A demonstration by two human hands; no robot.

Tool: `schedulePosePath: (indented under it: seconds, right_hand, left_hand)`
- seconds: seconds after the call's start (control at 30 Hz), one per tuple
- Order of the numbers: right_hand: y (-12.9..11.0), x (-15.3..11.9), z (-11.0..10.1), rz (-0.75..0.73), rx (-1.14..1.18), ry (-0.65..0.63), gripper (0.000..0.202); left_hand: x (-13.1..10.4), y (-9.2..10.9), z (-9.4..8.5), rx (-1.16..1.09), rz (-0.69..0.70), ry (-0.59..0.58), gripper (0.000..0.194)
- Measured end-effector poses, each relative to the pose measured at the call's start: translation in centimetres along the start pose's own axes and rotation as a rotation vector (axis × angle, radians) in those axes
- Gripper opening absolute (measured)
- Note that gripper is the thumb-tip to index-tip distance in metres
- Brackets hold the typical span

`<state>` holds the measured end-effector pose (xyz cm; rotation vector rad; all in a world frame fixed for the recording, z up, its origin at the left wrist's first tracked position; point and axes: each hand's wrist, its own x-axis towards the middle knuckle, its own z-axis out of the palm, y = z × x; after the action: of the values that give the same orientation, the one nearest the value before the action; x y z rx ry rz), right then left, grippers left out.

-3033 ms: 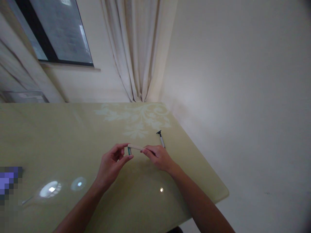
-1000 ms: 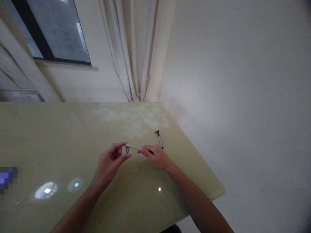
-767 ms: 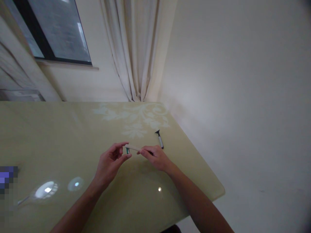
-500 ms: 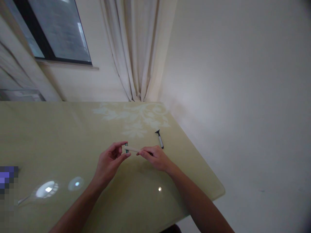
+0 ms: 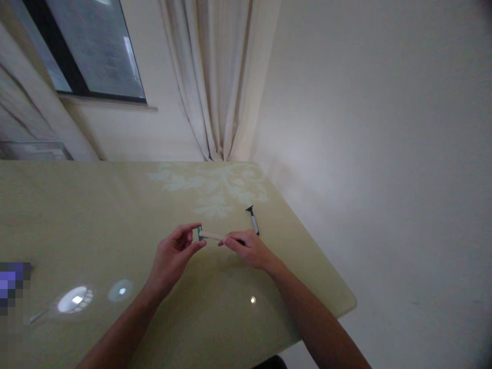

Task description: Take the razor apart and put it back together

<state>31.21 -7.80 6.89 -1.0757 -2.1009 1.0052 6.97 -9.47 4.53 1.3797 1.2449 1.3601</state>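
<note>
A small green-and-dark piece point(image 5: 200, 233) is sitting between the thumb and forefinger of the left hand point(image 5: 169, 259), which is pinching it by its two ends above the table; a slim pale stick point(image 5: 212, 236) is meeting the piece near its middle, though I cannot tell whether the two are joined or only touching; the right hand point(image 5: 246, 249) is gripping the stick's other end, its thumb pressing against bent fingers. Just beyond the right hand, a razor point(image 5: 252, 220) is lying on the table point(image 5: 96, 220), its dark T-shaped head pointing away and its grey handle reaching back towards the knuckles; a white floral pattern point(image 5: 215, 189) is spreading across the far corner; a pixelated purple patch point(image 5: 13, 279) is showing at the left edge; behind, a pale curtain point(image 5: 211, 77) is hanging beside a dark-framed window point(image 5: 100, 51).
</note>
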Motion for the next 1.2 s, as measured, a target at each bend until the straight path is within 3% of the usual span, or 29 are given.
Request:
schedulePosePath:
  seconds: [1.2]
  right_hand:
    - [0.21,0.04,-0.36,-0.032,-0.059,0.01,0.05]
  left_hand:
    - [-0.01,-0.24,0.01,-0.037,0.0,-0.038,0.046]
